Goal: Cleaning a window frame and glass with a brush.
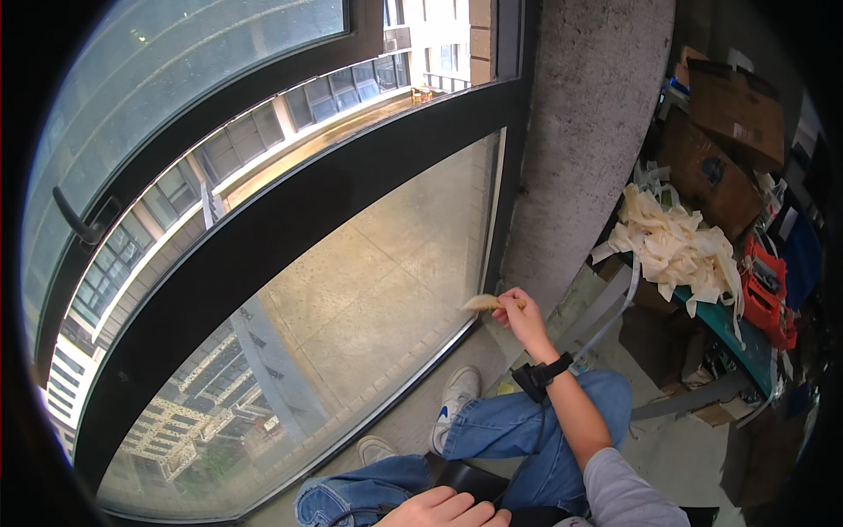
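My right hand [518, 312] is closed round the wooden handle of a small brush [482, 303]. The brush's pale bristles point left, toward the lower right part of a large glass pane [386, 255] in a dark frame. Whether the bristles touch the glass I cannot tell. A black band with a small device [540, 376] is strapped on my right wrist. Low at the bottom edge, my left hand [443, 509] rests by my lap, fingers loosely laid out and nothing visible in them. The lower edge of the picture cuts it off in part.
A window handle [83, 220] sticks out at the far left. Rough concrete [588, 132] rises right of the frame. On a green-topped table [729, 338] lie crumpled cream sheets [676, 246], a red-orange case [766, 290] and cardboard boxes [733, 114]. My legs and shoes take up the floor by the window.
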Motion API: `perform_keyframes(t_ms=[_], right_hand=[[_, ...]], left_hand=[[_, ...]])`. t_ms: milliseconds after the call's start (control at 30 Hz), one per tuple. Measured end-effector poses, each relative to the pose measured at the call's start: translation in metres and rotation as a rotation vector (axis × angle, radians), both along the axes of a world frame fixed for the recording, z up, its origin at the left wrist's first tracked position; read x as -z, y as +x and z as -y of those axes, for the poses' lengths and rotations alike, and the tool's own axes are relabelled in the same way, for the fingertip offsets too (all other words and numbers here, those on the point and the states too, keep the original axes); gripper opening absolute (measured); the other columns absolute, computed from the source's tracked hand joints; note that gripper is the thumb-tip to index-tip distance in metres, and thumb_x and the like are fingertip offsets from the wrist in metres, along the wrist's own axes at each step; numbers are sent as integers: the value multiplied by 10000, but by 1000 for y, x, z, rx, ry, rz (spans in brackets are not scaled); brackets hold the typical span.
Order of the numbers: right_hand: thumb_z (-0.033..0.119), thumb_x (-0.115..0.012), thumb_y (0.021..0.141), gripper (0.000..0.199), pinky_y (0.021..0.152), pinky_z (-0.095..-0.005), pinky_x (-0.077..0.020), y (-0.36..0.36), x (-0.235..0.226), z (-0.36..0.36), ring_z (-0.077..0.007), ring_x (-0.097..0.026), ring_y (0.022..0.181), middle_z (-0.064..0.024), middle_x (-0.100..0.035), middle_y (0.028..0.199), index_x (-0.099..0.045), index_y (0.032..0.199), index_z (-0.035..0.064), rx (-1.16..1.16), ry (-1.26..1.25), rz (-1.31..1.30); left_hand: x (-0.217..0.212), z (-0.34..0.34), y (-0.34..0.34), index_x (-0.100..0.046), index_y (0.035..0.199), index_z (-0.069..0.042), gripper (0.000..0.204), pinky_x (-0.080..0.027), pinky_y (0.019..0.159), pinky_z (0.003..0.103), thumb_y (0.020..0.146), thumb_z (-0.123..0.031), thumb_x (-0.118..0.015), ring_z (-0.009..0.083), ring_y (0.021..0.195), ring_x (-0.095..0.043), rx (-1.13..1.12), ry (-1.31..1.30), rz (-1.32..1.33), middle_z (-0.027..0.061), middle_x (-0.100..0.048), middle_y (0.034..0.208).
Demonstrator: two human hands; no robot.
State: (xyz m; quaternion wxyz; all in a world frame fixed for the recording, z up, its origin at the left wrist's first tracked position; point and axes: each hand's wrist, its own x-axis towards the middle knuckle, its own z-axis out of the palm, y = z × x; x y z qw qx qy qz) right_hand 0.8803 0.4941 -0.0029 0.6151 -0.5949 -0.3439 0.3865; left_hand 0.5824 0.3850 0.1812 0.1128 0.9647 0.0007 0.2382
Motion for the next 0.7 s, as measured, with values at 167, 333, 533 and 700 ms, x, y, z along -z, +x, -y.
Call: perform_keyframes(t_ms=[167, 333, 533, 700], right_hand=[[198, -503, 873, 184, 574, -201, -436, -15, -4, 2, -94, -597, 645, -40, -606, 720, -563, 843, 27, -31, 65, 334], [175, -505, 869, 174, 587, -210, -440, -12, -27, 8, -95, -590, 652, -42, -597, 714, -559, 839, 13, -242, 75, -117], [174, -504, 863, 174, 581, -266, -448, -4, -21, 8, -172, -619, 661, -90, -613, 735, -565, 854, 11, 72, 85, 281], [157, -516, 845, 151, 615, -309, -442, -17, -28, 13, -242, -604, 666, -128, -595, 735, -556, 875, 15, -19, 115, 519]], left_hand=[[1, 1, 0, -558, 815, -98, 161, -343, 529, 256, 698, -185, -627, 136, 577, -447, -3, -15, -17, -8, -423, 656], [0, 0, -2, -541, 790, -114, 157, -343, 530, 253, 680, -194, -620, 135, 579, -437, 39, -6, -22, -11, -428, 675], [0, 0, -3, -507, 758, -131, 146, -345, 536, 258, 683, -198, -613, 142, 591, -434, 74, -31, -40, -7, -434, 703], [0, -2, -3, -507, 759, -132, 166, -347, 540, 269, 674, -218, -621, 152, 603, -432, 96, -80, -55, 0, -427, 709]])
